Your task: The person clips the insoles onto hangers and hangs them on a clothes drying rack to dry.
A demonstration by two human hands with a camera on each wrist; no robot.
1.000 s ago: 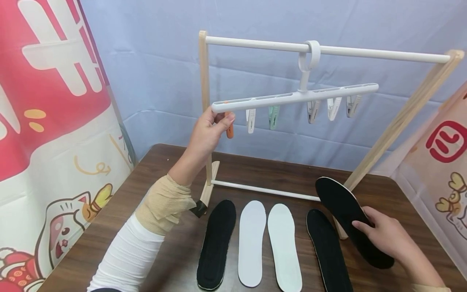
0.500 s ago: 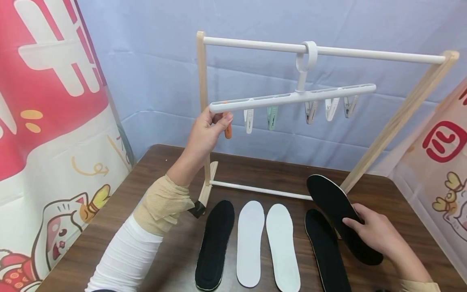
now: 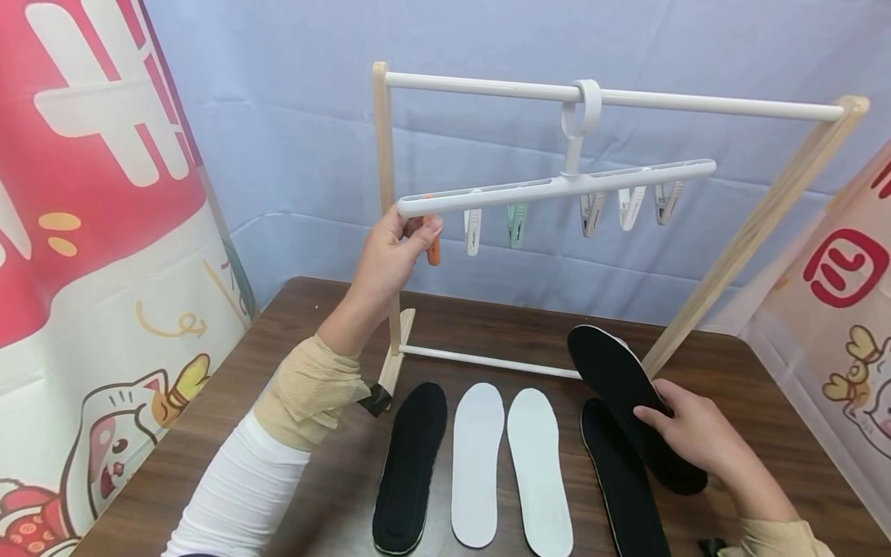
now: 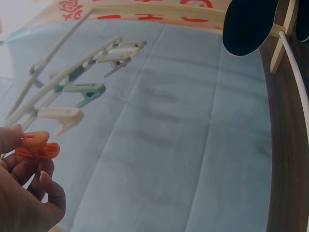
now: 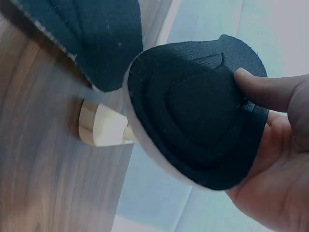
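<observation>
The person's left hand (image 3: 391, 251) pinches an orange clip (image 3: 435, 251) at the near-left end of a white clip hanger (image 3: 487, 200), thumb on one side of the clip and fingers curled on the other, just beneath the bar. The hanger hangs by its ring hook (image 3: 590, 108) from the white top rod (image 3: 696, 100) of a wooden-sided rack (image 3: 384, 143), its left end tilted lower in the head view. Along it, after the orange one, come a white clip (image 3: 472, 234), a green clip (image 3: 516, 226) and, past the hook, three pale clips (image 3: 630, 209). The right hand (image 3: 699, 429) grips a black insole (image 3: 609, 367), thumb pressed on its dark face and fingers behind; the insole is raised and slanted near the rack's right post (image 3: 752, 232). In the head view it partly covers a second black insole (image 3: 629, 499) lying on the wooden table (image 3: 299, 325); whether the two touch, I cannot tell. To the left lie two white insoles (image 3: 478, 464), side by side and apart, then another black insole (image 3: 411, 468). A pale blue cloth (image 3: 292, 170) hangs behind the rack.
</observation>
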